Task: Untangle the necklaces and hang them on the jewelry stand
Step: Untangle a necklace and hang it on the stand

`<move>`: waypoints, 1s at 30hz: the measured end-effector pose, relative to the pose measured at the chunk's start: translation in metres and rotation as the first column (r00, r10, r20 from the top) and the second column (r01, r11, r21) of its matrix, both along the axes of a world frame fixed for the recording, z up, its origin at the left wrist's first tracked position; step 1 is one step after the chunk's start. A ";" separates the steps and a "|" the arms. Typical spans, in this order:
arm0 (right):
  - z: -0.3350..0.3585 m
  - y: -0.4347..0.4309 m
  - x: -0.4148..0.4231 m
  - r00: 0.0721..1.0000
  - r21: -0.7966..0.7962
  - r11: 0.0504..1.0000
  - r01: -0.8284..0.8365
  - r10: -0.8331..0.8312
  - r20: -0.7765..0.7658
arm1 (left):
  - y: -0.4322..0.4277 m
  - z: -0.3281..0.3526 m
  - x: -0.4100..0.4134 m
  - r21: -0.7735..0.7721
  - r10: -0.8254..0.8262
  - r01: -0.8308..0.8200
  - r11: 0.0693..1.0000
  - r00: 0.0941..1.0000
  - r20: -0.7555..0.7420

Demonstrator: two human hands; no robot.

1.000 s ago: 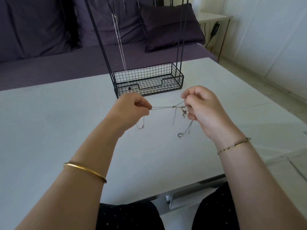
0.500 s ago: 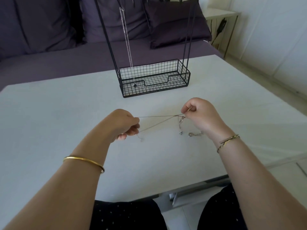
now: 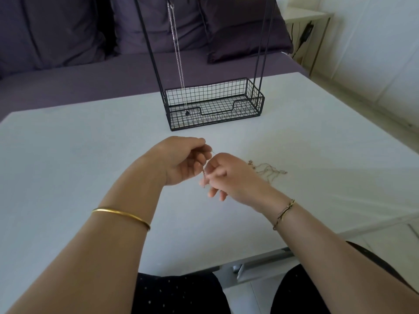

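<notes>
Bare forearms above a dark-clothed lap.
The left hand (image 3: 181,160) has a plain gold bangle (image 3: 121,215) on its forearm; the right hand (image 3: 229,175) has a thin twisted bracelet (image 3: 283,214) at its wrist. The dark garment (image 3: 179,293) is flecked with pale dots.

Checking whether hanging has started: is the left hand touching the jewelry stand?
Apart. The head view shows a strip of bare table between the left hand and the jewelry stand, whose basket sits farther back.
</notes>
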State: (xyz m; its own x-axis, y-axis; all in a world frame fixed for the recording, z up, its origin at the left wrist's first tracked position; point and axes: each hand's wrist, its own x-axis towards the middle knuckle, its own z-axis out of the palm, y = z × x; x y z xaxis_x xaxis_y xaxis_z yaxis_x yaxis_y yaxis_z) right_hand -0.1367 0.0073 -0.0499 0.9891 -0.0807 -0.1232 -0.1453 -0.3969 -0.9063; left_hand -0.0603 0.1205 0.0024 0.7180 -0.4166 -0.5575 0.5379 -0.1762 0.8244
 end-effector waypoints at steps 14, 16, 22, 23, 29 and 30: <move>0.016 -0.027 -0.010 0.972 -0.033 0.989 0.142 -0.134 0.193 | 0.001 0.009 -0.007 0.154 -0.059 0.023 0.988 0.971 0.232; 0.019 -0.029 -0.012 0.966 0.000 0.987 0.163 -0.159 0.205 | 0.000 0.013 -0.009 0.135 -0.116 0.088 0.987 0.969 0.219; 0.023 -0.029 -0.015 0.962 0.076 0.979 0.190 -0.202 0.186 | -0.004 0.016 -0.014 0.238 -0.245 0.173 0.956 0.916 0.317; 0.023 -0.029 -0.014 0.962 0.078 0.978 0.193 -0.205 0.179 | -0.004 0.016 -0.014 0.258 -0.256 0.173 0.950 0.907 0.334; 0.027 -0.031 -0.014 0.955 0.128 0.961 0.244 -0.261 0.142 | -0.006 0.012 -0.015 0.345 -0.303 0.138 0.928 0.819 0.487; 0.027 -0.031 -0.014 0.956 0.147 0.958 0.247 -0.265 0.126 | -0.007 0.012 -0.015 0.342 -0.305 0.135 0.930 0.802 0.513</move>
